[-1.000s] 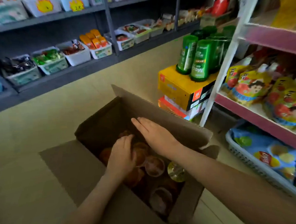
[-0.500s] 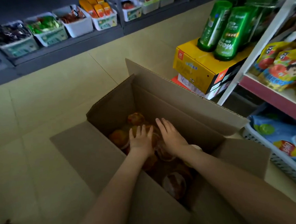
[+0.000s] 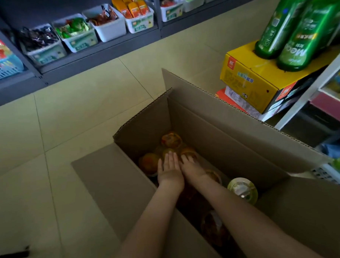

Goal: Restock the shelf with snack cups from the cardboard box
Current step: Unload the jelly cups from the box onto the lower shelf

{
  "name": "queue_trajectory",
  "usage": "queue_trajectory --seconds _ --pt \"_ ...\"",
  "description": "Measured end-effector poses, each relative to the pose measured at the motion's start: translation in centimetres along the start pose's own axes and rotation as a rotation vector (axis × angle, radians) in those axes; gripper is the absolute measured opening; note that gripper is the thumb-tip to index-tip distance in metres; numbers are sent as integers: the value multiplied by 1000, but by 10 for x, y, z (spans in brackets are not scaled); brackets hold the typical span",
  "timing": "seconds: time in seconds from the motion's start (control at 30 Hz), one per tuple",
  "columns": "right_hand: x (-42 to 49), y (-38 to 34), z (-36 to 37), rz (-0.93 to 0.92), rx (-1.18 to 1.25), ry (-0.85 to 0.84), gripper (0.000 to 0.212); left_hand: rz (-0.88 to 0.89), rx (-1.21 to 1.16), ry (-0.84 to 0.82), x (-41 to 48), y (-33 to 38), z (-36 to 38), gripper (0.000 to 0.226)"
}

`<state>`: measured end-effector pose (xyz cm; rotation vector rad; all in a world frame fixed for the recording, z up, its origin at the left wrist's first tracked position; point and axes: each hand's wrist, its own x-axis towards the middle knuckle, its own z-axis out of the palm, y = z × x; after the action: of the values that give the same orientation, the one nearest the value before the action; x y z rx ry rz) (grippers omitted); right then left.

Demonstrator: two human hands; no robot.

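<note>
Down inside the cardboard box [image 3: 224, 134], the left hand [image 3: 169, 169] is laid flat, fingers straight, on the snack cups [image 3: 170, 140]; the right hand [image 3: 191, 167] is bent over a cup just beside it, grasp not discernible. The cups are judged light, thin-walled and slick, best taken round the sidewall below the rim.

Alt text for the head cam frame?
A person's left hand and right hand reach side by side into an open cardboard box on a tiled floor, resting on orange snack cups. A yellow carton topped with green bottles stands to the right; bins of snacks line a shelf.
</note>
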<state>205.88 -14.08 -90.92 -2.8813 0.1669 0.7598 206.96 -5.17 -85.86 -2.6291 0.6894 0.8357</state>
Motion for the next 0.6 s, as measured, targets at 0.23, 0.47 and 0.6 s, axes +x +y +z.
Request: queue_trajectory --seconds 0.23,0.47,0.6 --pt "-6 7 -3 -29 16 3 65 14 26 -13 6 2 4 66" --pt "-40 36 -31 -84 144 238 79 45 -55 67 7 5 -3 70" --pt "-60 43 -49 -168 217 384 73 125 -285 216 -6 10 -15 65"
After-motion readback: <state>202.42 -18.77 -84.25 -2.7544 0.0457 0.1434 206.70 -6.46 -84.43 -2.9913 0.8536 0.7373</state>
